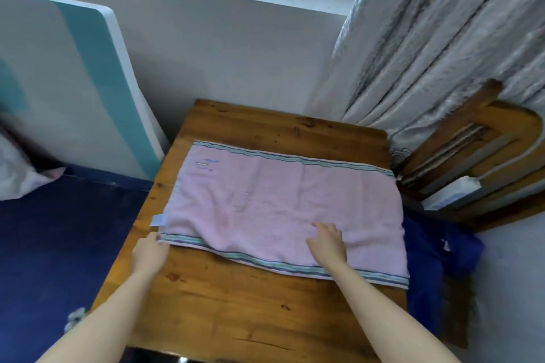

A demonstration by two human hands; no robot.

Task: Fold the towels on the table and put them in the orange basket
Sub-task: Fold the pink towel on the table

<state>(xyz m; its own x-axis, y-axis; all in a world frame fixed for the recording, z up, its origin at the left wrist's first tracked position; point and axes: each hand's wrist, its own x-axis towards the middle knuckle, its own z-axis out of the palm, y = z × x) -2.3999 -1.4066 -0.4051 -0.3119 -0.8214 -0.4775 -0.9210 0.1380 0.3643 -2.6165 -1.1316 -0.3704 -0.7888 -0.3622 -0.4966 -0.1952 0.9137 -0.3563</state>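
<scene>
Across the table [236, 303], pink towel [280, 194] runs left edge to right edge, embroidery [206, 164] illegible; left hand [150, 253] at its near-left corner, grip unclear; right hand [327, 242] atop, fingers splayed.

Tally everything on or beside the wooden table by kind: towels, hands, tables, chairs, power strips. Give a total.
pink towel: 1
hands: 2 (left hand at the towel's near left corner, right hand resting on the towel)
wooden table: 1
wooden chair: 1
white power strip: 1, lying on the chair
Total: 6
</scene>
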